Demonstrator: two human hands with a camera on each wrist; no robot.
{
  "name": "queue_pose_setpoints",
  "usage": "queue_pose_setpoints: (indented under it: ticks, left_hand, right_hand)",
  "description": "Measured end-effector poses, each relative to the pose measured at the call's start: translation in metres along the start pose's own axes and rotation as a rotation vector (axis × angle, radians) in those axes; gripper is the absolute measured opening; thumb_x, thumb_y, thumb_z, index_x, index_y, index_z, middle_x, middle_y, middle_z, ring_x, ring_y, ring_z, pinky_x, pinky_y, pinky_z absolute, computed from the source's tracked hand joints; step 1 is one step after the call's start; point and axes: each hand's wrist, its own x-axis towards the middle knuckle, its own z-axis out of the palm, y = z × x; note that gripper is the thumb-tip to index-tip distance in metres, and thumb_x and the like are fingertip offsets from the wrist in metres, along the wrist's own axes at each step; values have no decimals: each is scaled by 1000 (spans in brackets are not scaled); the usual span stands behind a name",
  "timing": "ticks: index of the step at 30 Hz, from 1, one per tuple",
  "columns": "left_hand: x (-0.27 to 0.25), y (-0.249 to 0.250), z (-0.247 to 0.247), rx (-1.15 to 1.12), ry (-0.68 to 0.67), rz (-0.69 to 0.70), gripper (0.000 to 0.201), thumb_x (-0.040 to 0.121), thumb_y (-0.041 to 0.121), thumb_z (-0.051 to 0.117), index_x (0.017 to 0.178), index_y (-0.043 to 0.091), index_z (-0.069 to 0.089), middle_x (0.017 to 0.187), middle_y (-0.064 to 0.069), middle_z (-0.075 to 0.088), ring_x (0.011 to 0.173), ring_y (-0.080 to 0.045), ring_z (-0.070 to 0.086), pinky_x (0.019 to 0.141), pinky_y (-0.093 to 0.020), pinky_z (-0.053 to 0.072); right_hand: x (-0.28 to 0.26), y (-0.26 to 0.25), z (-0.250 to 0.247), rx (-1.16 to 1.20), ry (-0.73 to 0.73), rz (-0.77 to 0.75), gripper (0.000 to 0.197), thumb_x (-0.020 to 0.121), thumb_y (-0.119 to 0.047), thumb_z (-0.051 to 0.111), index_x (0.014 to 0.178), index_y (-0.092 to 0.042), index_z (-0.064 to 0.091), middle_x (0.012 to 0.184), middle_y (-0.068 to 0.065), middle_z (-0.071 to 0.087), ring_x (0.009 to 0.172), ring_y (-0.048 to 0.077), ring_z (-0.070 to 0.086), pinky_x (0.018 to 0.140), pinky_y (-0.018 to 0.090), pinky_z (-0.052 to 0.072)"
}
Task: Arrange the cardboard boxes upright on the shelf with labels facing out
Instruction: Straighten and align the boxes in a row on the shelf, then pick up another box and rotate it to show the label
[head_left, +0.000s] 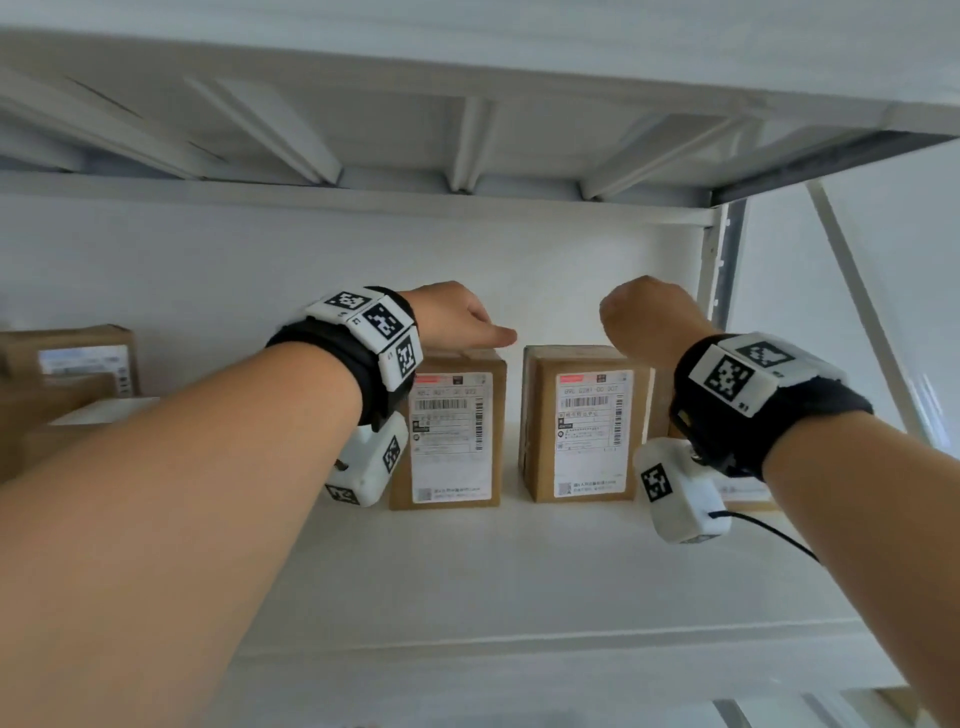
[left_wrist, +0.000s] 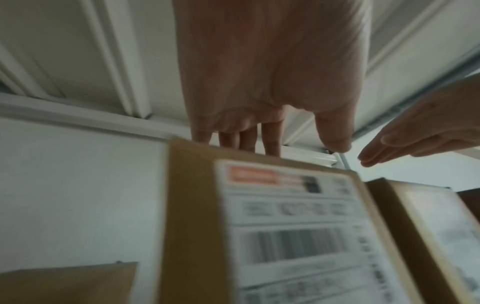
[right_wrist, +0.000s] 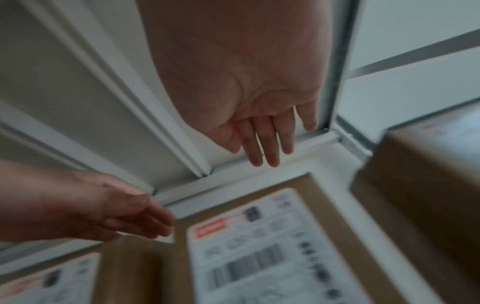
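Note:
Two brown cardboard boxes stand upright side by side on the white shelf (head_left: 519, 571), white shipping labels facing out: the left box (head_left: 452, 436) (left_wrist: 285, 226) (right_wrist: 52, 277) and the right box (head_left: 587, 431) (left_wrist: 428, 226) (right_wrist: 272, 236). My left hand (head_left: 467, 322) (left_wrist: 285, 144) (right_wrist: 116, 211) is over the left box's top, fingers straight and reaching past its top edge; I cannot tell whether they touch it. My right hand (head_left: 649, 317) (right_wrist: 265, 133) (left_wrist: 415, 133) hovers above the right box with straight fingers, holding nothing.
A third box (head_left: 743, 491) (right_wrist: 428, 174) sits at the far right, mostly hidden behind my right wrist. More boxes (head_left: 78, 358) are piled at the left end. The upper shelf's ribbed underside (head_left: 467, 145) is close overhead, and the metal upright (head_left: 722, 270) bounds the right side.

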Motion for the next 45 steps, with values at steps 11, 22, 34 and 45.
queue_pose_setpoints:
  ticks: [11,22,34,45]
  left_hand:
    - [-64,-146,-61,96,-42,-171,55,92,42,59,139,15,51,141,-2,52,128,-20,49,104,-30,37]
    - [-89,-246,-82,145,-155,-137,68,87,50,62,144,19,42,148,-1,44,134,-19,43,109,-33,35]
    - [-100,-281,-68,209,-432,-216,116,65,48,83,155,30,12,159,1,25,141,-24,31,114,-44,31]
    - [-95,-281,-57,166,-477,-301,94,49,64,79,128,21,53,117,-4,65,106,-25,65,96,-42,52]
  right_hand:
    - [-25,-165,46,146,115,-246,32,86,-17,50,114,-9,66,117,8,66,108,28,60,88,31,48]
    - [-46,-280,114,97,-65,-175,26,86,-22,53,104,-14,69,107,3,69,98,23,63,87,38,54]
    - [-51,-280,147,-91,-390,-46,46,91,-35,55,128,-9,56,132,8,57,119,25,55,89,29,44]
    - [-35,-268,172,-126,-408,36,62,86,-56,52,130,-12,52,129,9,58,113,26,57,86,33,46]
